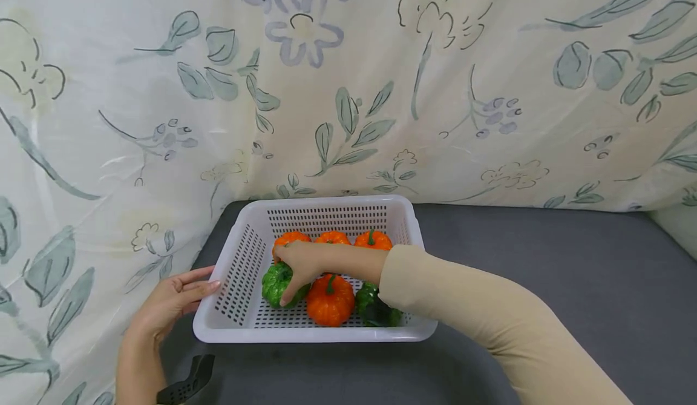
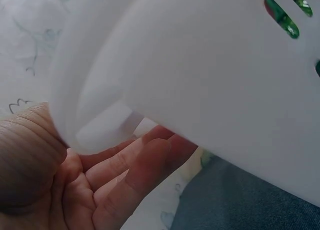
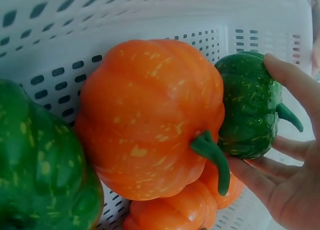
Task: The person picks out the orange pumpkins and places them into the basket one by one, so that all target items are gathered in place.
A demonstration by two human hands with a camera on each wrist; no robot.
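Beige sleeve (image 1: 490, 314) nearest, reaching in from the right over the white basket (image 1: 316, 335). Right hand (image 1: 296, 266) curled round the green pumpkin (image 1: 274, 285), thumb on top, fingers wrapped down its side, holding it in the basket's near-left corner. Touching it on the right, an orange pumpkin (image 1: 329, 302); next along, a darker green pumpkin (image 1: 373, 309); three more orange ones against the far wall. Left hand (image 1: 174, 299) flat against the basket's left wall, fingers straight and relaxed.

Probably wisest: press lightly on that wall so nothing slides on the grey counter (image 1: 544, 272), grip round the ribbed body rather than the stem, and lift straight up, clear of the orange neighbour.

Floral cloth (image 1: 381, 60) behind and left.
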